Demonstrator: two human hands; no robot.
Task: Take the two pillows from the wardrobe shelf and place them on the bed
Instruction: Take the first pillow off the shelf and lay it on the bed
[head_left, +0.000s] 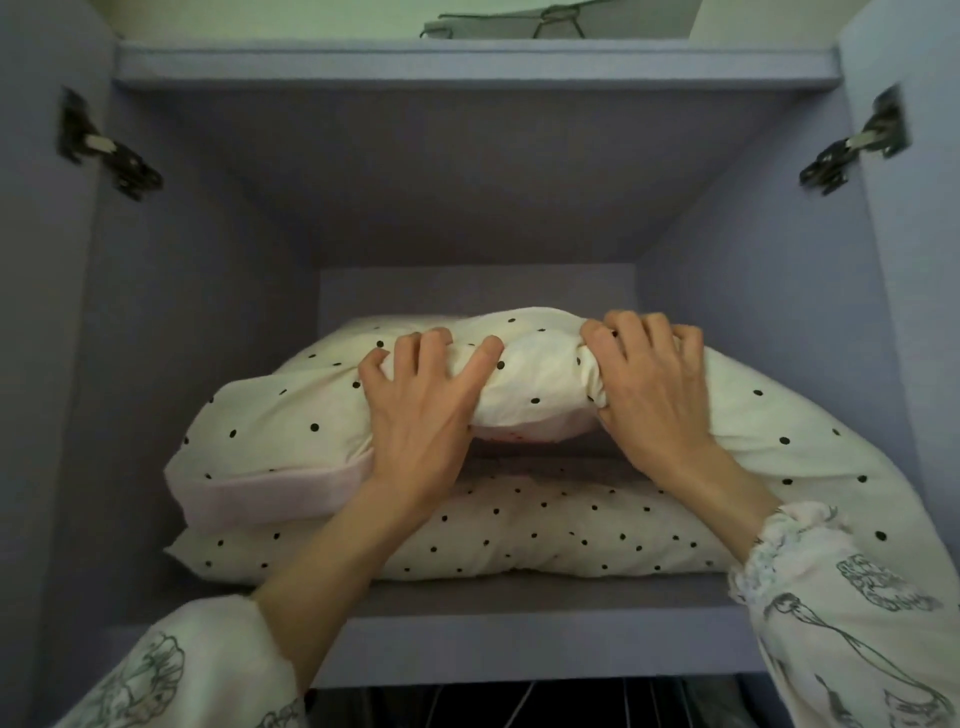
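Two cream pillows with black dots lie stacked on the wardrobe shelf (545, 608). The top pillow (291, 431) is bunched up in its middle, its front edge lifted off the one below. My left hand (421, 410) grips that bunched middle from the left. My right hand (649, 384) grips it from the right, fingers dug into the fabric. The bottom pillow (519, 530) lies flat on the shelf, partly hidden by my forearms. The bed is out of view.
The lilac wardrobe has both doors open, with hinges at the left (104, 150) and the right (852, 145). An upper shelf (467, 65) holds a folded item (545, 21). Dark clothes hang below the shelf (519, 706).
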